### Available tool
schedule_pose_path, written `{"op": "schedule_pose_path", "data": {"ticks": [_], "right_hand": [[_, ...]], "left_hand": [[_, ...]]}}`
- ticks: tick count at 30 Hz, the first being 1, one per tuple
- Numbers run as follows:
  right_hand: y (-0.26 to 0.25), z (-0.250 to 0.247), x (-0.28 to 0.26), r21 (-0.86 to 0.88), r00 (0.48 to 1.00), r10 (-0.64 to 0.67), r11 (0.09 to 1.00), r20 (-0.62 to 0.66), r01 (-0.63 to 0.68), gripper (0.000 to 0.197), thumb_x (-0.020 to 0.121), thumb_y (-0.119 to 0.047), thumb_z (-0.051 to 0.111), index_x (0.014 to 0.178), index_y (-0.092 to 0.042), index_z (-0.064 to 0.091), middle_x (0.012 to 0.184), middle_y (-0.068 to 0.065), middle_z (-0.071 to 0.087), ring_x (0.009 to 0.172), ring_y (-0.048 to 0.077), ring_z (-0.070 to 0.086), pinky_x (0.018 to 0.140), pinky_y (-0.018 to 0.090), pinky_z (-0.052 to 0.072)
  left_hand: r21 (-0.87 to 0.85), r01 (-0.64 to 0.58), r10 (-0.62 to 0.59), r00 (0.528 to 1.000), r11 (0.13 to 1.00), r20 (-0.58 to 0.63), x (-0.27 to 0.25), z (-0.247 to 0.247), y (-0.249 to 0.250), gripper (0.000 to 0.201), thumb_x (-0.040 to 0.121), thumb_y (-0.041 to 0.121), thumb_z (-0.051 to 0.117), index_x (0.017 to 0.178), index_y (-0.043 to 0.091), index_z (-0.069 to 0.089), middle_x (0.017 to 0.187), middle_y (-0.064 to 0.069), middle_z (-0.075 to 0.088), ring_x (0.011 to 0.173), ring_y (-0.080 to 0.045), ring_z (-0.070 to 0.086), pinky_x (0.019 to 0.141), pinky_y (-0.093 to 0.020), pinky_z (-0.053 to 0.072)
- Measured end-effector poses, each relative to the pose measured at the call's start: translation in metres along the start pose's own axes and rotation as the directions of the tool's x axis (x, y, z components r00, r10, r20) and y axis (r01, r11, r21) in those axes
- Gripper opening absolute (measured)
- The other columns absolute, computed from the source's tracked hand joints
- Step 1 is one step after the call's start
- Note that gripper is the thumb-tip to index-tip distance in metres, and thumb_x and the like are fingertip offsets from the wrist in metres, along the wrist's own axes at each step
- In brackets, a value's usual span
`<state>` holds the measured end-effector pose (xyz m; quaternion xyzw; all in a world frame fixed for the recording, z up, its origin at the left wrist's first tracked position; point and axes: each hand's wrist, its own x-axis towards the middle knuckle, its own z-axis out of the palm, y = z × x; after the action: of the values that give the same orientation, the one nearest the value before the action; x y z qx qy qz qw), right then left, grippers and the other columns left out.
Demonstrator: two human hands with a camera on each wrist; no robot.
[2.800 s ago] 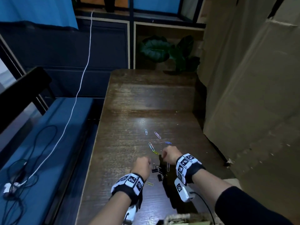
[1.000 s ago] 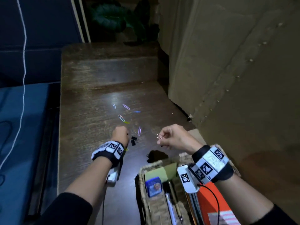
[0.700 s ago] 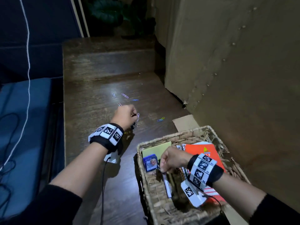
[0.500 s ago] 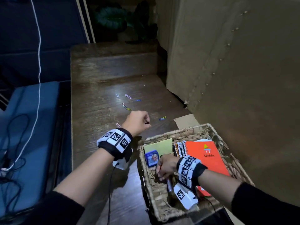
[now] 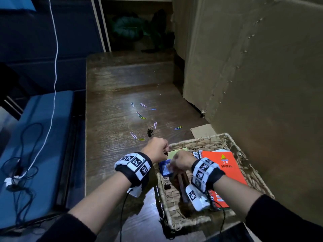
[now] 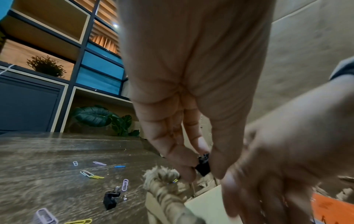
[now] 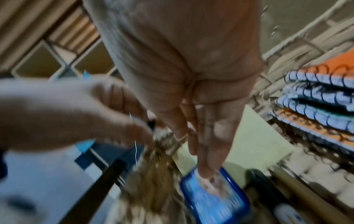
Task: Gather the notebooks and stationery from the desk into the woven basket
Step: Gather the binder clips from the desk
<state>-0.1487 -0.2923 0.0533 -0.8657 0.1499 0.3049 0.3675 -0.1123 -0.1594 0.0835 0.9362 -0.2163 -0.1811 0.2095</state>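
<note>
The woven basket (image 5: pixel 201 141) stands at the desk's near right and holds an orange spiral notebook (image 5: pixel 225 165), a yellow pad (image 5: pixel 176 151), a blue box (image 5: pixel 165 169) and a black binder clip (image 5: pixel 167 185). My left hand (image 5: pixel 167 151) hovers over the basket's far-left corner (image 6: pixel 164 186) and pinches a black binder clip (image 6: pixel 203 166) between thumb and fingers. Just beside it, my right hand (image 5: pixel 172 162) is inside the basket with straight fingers pointing down at the blue box (image 7: pixel 214 201), and it holds nothing I can see. Stacked spiral notebooks (image 7: pixel 321 103) lie to its right.
Several coloured paper clips (image 5: pixel 139 115) and black binder clips (image 5: pixel 149 132) lie scattered on the wooden desk (image 5: pixel 113 154) beyond the basket. A cardboard wall (image 5: pixel 253 84) rises along the right side. Left of the desk is a blue bench (image 5: pixel 35 137) with cables.
My right hand carried clips from the desk into the basket and let go. My left hand picked a binder clip off the desk and brought it to the basket's corner.
</note>
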Motion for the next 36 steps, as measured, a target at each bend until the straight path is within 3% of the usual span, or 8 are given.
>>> {"op": "schedule_pose_path", "data": {"ticks": [3, 8, 13, 20, 26, 30, 33, 36], "right_hand": [[-0.007, -0.020, -0.008, 0.390, 0.997, -0.071, 0.917, -0.036, 0.080, 0.022, 0.098, -0.017, 0.049, 0.083, -0.007, 0.062, 0.068, 0.012, 0.061, 0.054, 0.018, 0.059, 0.061, 0.032, 0.057], [0.000, -0.032, -0.021, 0.408, 0.969, -0.209, 0.879, -0.134, 0.246, 0.015, 0.085, -0.004, 0.066, 0.071, -0.002, 0.064, 0.066, 0.013, 0.058, 0.052, 0.013, 0.054, 0.051, 0.020, 0.050], [0.014, -0.029, -0.020, 0.434, 0.992, -0.108, 0.891, -0.071, 0.129, 0.033, 0.085, 0.011, 0.058, 0.057, -0.006, 0.054, 0.047, 0.003, 0.060, 0.036, 0.008, 0.054, 0.039, 0.017, 0.045], [0.036, 0.004, -0.010, -0.137, 0.998, 0.049, 0.990, 0.027, -0.045, 0.003, 0.080, -0.011, 0.070, 0.082, -0.009, 0.071, 0.063, -0.001, 0.058, 0.051, 0.009, 0.048, 0.050, 0.019, 0.046], [0.026, 0.019, 0.005, -0.395, 0.998, 0.066, 0.917, 0.005, -0.059, 0.024, 0.083, -0.017, 0.065, 0.095, 0.002, 0.072, 0.082, 0.013, 0.066, 0.075, 0.021, 0.057, 0.070, 0.032, 0.053], [0.022, 0.022, 0.013, -0.522, 0.995, 0.094, 0.851, 0.030, -0.065, 0.031, 0.081, -0.021, 0.071, 0.058, -0.009, 0.054, 0.070, 0.005, 0.063, 0.071, 0.022, 0.056, 0.047, 0.025, 0.042], [0.017, 0.021, 0.014, -0.563, 0.993, 0.090, 0.826, 0.082, -0.028, 0.036, 0.078, -0.025, 0.075, 0.056, -0.012, 0.049, 0.085, 0.011, 0.070, 0.069, 0.021, 0.058, 0.047, 0.024, 0.041], [0.009, 0.006, 0.007, -0.581, 0.988, 0.068, 0.814, 0.135, 0.023, 0.033, 0.076, -0.029, 0.077, 0.057, -0.012, 0.055, 0.066, 0.004, 0.067, 0.060, 0.021, 0.057, 0.054, 0.025, 0.046]], "left_hand": [[0.035, 0.013, -0.013, 1.000, 0.999, 0.021, 0.000, 0.003, 0.004, 0.025, 0.071, 0.012, 0.069, 0.078, 0.021, 0.048, 0.092, -0.009, 0.064, 0.091, -0.030, 0.064, 0.068, -0.029, 0.044], [-0.010, 0.006, -0.006, 1.000, 1.000, -0.009, 0.004, 0.006, 0.022, 0.031, 0.075, 0.013, 0.065, 0.098, 0.019, 0.045, 0.106, -0.014, 0.061, 0.099, -0.036, 0.062, 0.079, -0.038, 0.051], [-0.002, -0.044, 0.044, 0.998, 0.999, 0.039, 0.005, 0.015, 0.032, 0.041, 0.073, 0.022, 0.070, 0.106, 0.021, 0.046, 0.106, -0.011, 0.062, 0.098, -0.035, 0.061, 0.083, -0.045, 0.055], [0.000, -0.014, 0.013, 0.996, 1.000, -0.087, 0.007, 0.002, 0.002, 0.042, 0.078, 0.016, 0.064, 0.118, 0.018, 0.052, 0.113, -0.010, 0.066, 0.104, -0.030, 0.063, 0.088, -0.039, 0.053], [-0.063, 0.096, -0.106, 0.978, 0.993, -0.178, 0.009, -0.010, -0.039, 0.033, 0.081, 0.014, 0.061, 0.113, 0.018, 0.057, 0.117, -0.006, 0.066, 0.101, -0.026, 0.064, 0.091, -0.037, 0.053], [-0.050, 0.175, -0.181, 0.971, 0.983, -0.157, 0.014, -0.009, -0.066, 0.029, 0.081, 0.013, 0.059, 0.111, 0.013, 0.059, 0.114, -0.009, 0.068, 0.101, -0.028, 0.065, 0.089, -0.035, 0.053], [-0.038, 0.225, -0.228, 0.966, 0.974, -0.125, 0.018, -0.008, -0.080, 0.028, 0.082, 0.012, 0.060, 0.110, 0.009, 0.060, 0.112, -0.012, 0.068, 0.102, -0.029, 0.065, 0.088, -0.033, 0.053], [-0.023, 0.263, -0.264, 0.958, 0.965, -0.113, 0.023, -0.008, -0.092, 0.026, 0.080, 0.011, 0.061, 0.106, 0.009, 0.062, 0.109, -0.013, 0.069, 0.101, -0.030, 0.065, 0.085, -0.032, 0.052]]}}
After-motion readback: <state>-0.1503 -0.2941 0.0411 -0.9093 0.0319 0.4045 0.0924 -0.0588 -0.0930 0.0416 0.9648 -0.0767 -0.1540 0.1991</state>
